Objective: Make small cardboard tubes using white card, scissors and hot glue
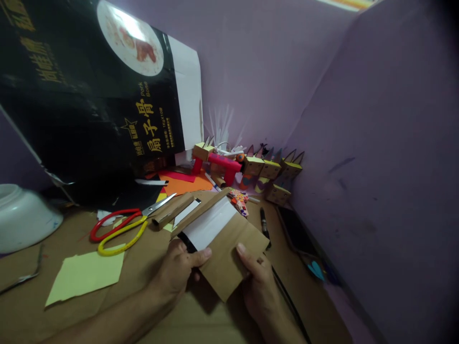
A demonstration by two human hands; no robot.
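While the left hand and right hand pinch opposite sides of the brown cardboard sheet above the tabletop, I suspect uneven thumb pressure could crease it or skew the white strip lying along it.

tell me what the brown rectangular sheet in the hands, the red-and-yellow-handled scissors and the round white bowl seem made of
Brown rectangular sheet: matte card, likely, given its stiff, straight edges.
Red-and-yellow-handled scissors: shiny metal blades, by their silvery gleam; smooth handles, probably plastic.
Round white bowl: soft sheen suggests ceramic, possibly plastic.
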